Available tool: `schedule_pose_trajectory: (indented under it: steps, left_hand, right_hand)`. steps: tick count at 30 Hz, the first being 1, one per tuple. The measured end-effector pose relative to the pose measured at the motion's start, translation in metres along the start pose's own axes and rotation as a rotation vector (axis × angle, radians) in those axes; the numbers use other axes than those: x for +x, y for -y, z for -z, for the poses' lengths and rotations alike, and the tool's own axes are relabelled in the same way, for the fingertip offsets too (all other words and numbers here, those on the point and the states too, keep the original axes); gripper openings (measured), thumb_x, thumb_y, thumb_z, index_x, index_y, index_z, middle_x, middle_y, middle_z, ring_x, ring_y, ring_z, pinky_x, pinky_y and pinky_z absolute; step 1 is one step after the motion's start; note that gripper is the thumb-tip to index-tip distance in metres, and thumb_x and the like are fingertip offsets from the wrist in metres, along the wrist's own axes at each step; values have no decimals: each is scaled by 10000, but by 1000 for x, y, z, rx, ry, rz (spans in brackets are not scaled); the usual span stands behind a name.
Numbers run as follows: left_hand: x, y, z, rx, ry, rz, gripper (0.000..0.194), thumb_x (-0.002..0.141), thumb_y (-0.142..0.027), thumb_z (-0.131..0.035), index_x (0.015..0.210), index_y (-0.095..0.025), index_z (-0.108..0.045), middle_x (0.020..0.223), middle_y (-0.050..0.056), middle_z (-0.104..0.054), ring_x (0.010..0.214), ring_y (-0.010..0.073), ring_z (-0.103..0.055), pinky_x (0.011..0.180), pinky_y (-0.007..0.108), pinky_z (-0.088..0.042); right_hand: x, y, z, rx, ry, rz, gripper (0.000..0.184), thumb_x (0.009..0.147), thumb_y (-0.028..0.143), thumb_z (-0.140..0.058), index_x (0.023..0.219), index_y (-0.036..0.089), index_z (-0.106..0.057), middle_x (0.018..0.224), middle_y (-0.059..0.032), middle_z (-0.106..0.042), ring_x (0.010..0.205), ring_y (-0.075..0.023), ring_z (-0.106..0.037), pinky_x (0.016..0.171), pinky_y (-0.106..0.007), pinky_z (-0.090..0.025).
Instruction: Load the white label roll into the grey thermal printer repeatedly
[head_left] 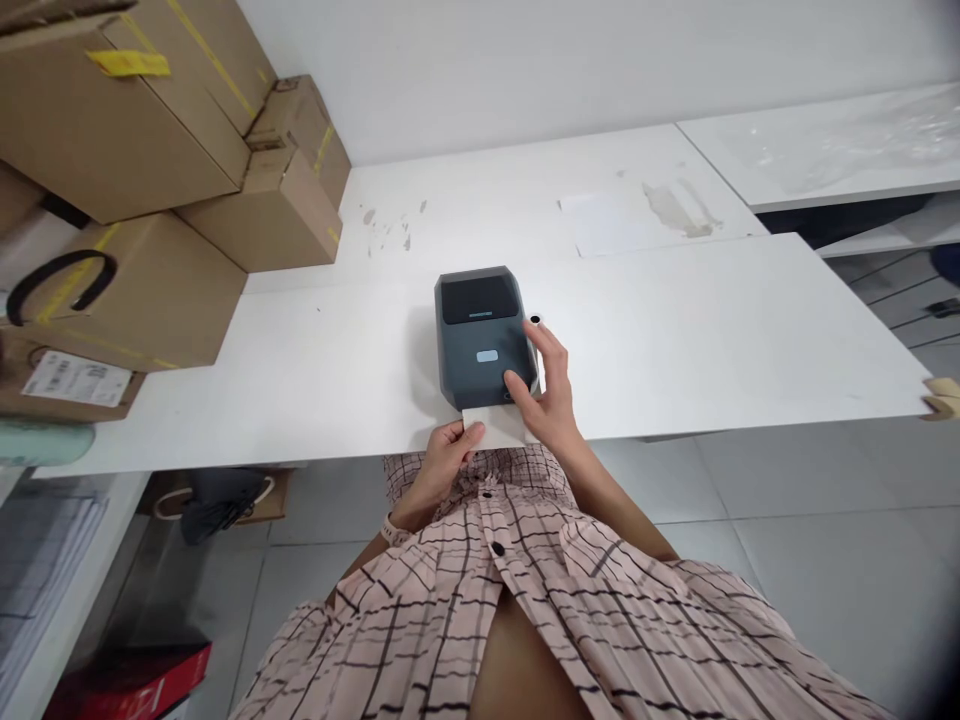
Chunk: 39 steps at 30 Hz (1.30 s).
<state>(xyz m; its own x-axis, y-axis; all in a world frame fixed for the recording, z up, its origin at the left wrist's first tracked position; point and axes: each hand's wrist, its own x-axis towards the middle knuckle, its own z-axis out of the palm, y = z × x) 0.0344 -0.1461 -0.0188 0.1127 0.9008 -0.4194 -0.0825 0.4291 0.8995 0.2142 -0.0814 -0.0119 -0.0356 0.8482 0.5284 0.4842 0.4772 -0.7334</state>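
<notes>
A dark grey label printer (480,335) stands near the front edge of a white table (712,340). A pale label (499,425) sticks out of its front slot. My left hand (442,465) is closed, pinching the label's left corner between thumb and fingers. My right hand (547,385) rests against the printer's right front side, fingers spread, one fingertip on its top near the front edge. A small black thing (535,320) lies on the table just beyond my right fingertips.
Cardboard boxes (150,180) are stacked at the table's left end, one with a black handle loop (56,280). A sheet of paper (607,225) lies at the back. A second white surface (840,145) stands to the right. Below, a bag (214,500) sits on the tiled floor.
</notes>
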Motion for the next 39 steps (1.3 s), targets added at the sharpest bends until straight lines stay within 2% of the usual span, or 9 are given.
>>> schedule_pose_trajectory:
  steps: [4, 7, 11, 14, 18, 27, 32, 34, 39]
  left_hand:
    - [1, 9, 10, 7, -72, -84, 529, 851, -655, -674, 623, -196, -543, 517, -50, -460, 472, 83, -394, 481, 239, -309]
    - [4, 5, 20, 65, -272, -261, 432, 923, -569, -622, 708, -195, -641, 577, -30, -514, 517, 98, -446, 517, 239, -375]
    - [15, -9, 23, 185, -537, -508, 386, 963, -536, -592, 1181, -237, -703, 1183, 82, -727, 1034, 195, -678, 827, 288, -554]
    - [22, -17, 13, 179, -402, -498, 608, 982, -594, -546, 1500, -277, -523, 1612, 93, -505, 1465, 275, -500, 1117, 362, -503]
    - [27, -14, 1, 115, -294, -428, 756, 991, -651, -477, 1640, -297, -321, 1742, 58, -302, 1598, 286, -318, 1257, 386, -398]
    - [36, -2, 21, 302, -304, -549, 705, 1025, -674, -286, 1637, -329, -338, 1782, -1, -151, 1653, 256, -113, 1325, 456, -264]
    - [25, -28, -9, 584, -59, -990, 589, 1068, -568, -258, 1596, -359, -413, 1697, -4, -399, 1647, 264, -151, 1351, 569, -26]
    - [20, -39, -24, 541, 19, -1104, 645, 1059, -548, -342, 1660, -333, -254, 1727, 45, -334, 1622, 288, -250, 1343, 557, -161]
    - [25, -37, -15, 296, -337, -993, 597, 1043, -500, -453, 1607, -316, -383, 1677, 88, -422, 1562, 302, -384, 1282, 495, -350]
  right_hand:
    - [6, 16, -1, -245, 57, 275, 587, 1040, 289, -498, 1590, 344, -300, 1267, -31, -752, 1420, -270, -536, 1274, -546, -289]
    - [13, 24, -5, -375, 104, 343, 457, 1037, 325, -530, 1483, 270, -448, 1171, -54, -779, 1233, -271, -666, 1257, -513, -290]
    - [15, 25, -3, -357, 167, 329, 256, 1047, 332, -514, 1279, 266, -598, 1111, -52, -784, 1154, -259, -701, 1242, -518, -305]
    - [4, 18, 2, -181, 100, 188, 334, 1040, 377, -535, 1363, 296, -557, 1288, -68, -735, 1314, -280, -628, 1233, -561, -340]
    - [-20, 8, 7, 40, 0, -139, 574, 1032, 497, -526, 1559, 311, -395, 1649, -116, -444, 1518, -328, -429, 1194, -598, -414]
    - [-20, 0, 15, 459, -12, -358, 506, 991, 579, -584, 1423, 316, -561, 1557, -73, -573, 1494, -289, -487, 1247, -523, -401]
    - [-12, 9, 19, 522, -8, -331, 489, 990, 585, -583, 1386, 298, -576, 1522, -85, -610, 1474, -280, -518, 1251, -520, -402]
    - [-11, 15, 20, 529, 11, -281, 501, 1008, 572, -560, 1429, 301, -543, 1503, -89, -628, 1456, -277, -541, 1250, -531, -403]
    - [-17, 15, 23, 372, -8, -252, 579, 1010, 550, -576, 1528, 315, -466, 1643, -89, -475, 1531, -278, -444, 1267, -526, -386]
